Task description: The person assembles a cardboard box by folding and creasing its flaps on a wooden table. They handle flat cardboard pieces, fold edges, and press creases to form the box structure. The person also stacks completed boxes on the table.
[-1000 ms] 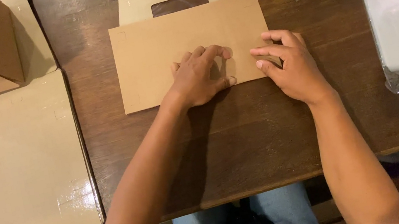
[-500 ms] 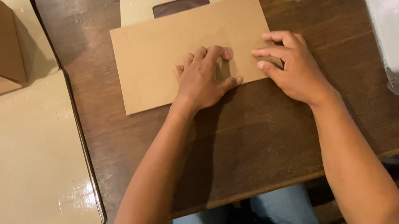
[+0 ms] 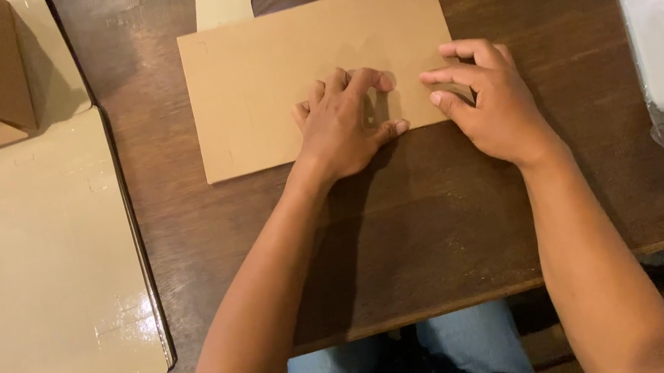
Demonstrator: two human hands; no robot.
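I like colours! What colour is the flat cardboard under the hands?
Plain light brown cardboard, with no pattern; the head view shows it best.

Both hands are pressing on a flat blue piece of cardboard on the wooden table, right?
Not quite. The head view shows the left hand and right hand pressing a flat brown cardboard piece, not blue, on the wooden table.
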